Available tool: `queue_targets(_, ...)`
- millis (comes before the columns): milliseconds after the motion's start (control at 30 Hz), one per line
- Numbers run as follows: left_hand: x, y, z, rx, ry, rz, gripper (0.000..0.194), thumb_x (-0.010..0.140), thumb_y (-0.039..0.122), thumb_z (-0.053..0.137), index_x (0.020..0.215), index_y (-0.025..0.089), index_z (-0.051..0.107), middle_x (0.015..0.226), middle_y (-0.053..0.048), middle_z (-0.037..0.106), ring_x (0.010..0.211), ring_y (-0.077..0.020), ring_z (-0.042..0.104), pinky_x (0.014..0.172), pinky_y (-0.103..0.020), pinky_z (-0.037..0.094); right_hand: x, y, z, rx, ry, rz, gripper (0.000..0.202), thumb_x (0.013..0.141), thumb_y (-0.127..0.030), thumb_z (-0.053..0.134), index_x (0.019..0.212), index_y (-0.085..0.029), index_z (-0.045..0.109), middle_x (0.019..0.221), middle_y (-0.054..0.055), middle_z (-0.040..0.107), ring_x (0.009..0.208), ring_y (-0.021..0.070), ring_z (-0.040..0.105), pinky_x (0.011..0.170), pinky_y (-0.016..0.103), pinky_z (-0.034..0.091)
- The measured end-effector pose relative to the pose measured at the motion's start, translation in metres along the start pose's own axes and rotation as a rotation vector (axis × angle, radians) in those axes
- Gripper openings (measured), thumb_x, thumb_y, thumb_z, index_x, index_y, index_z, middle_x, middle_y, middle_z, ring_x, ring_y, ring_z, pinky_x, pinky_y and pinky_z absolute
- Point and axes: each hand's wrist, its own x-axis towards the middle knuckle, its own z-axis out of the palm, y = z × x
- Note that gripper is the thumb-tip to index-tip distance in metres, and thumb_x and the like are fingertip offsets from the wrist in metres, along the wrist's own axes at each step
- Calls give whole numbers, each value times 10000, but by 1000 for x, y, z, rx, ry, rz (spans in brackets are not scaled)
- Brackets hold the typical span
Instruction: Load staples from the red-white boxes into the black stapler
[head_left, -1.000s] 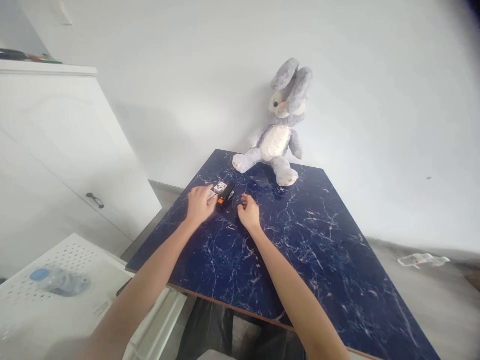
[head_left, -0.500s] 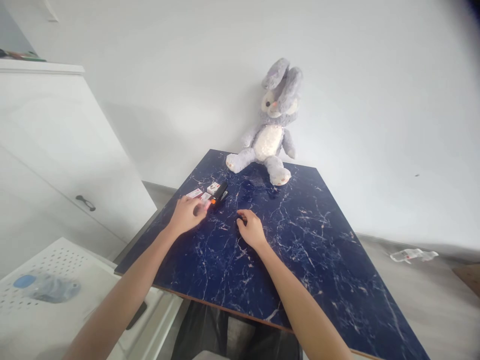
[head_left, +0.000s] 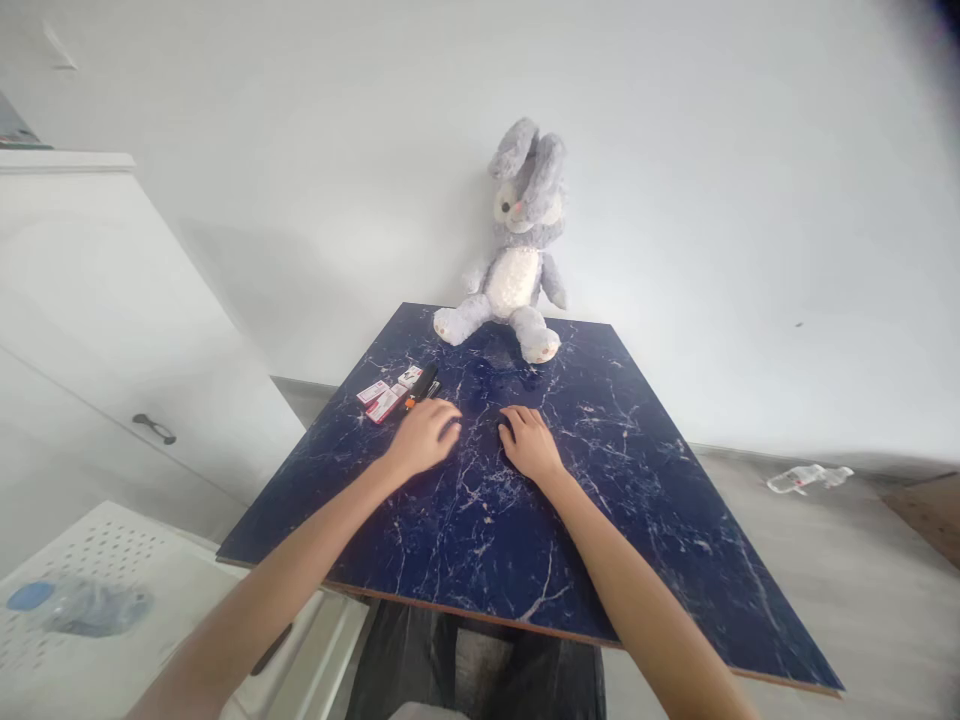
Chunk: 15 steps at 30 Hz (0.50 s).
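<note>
- Black tool, orange at one end, lies on the counter by red-and-white packets.
- Left hand just beside it, fingers loosely spread.
- Right hand apart, fingers loosely spread.
- Plush rabbit sitting farther back.

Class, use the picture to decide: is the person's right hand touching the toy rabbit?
Apart. The head view shows it: a strip of blue tabletop is visible between the right hand and the toy rabbit.
</note>
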Motion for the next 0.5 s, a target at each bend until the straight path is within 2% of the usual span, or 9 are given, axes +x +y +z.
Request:
queue_targets(100, 19, 29, 39, 0, -155, 88, 337, 989, 354, 502, 1266, 234, 652, 1370, -96, 602, 1257, -289, 511, 1047, -472, 410, -8, 30, -15, -65, -16, 31, 327, 980, -243, 463, 1222, -148, 661, 1271, 145, 653, 1189, 296, 554, 1087, 458, 397)
queue_targets(200, 28, 35, 61, 12, -210, 65, 374, 996, 399, 492, 1300, 243, 645, 1432, -99, 566, 1294, -314, 476, 1050, -514, 408, -12, 47, -26, -31, -129, 26, 300, 964, -233, 489, 1172, -151, 689, 1277, 124, 666, 1205, 268, 570, 1099, 422, 400)
queue_targets(300, 26, 28, 65, -30, -219, 75, 390, 1003, 415, 474, 1320, 256, 638, 1459, -92, 548, 1331, -308, 453, 1085, -518, 391, -13, 44, -29, -62, -156, 50, 318, 968, -237, 482, 1195, -146, 685, 1309, 126, 645, 1238, 266, 548, 1110, 409, 392)
queue_targets(500, 21, 19, 62, -51, -217, 90, 399, 1005, 415, 471, 1331, 251, 635, 1471, -94, 541, 1361, -311, 435, 1112, -525, 373, -15, 27, -23, -181, -184, 50, 392, 1002, -279, 424, 1304, -127, 622, 1386, 184, 567, 1295, 317, 484, 1094, 469, 394)
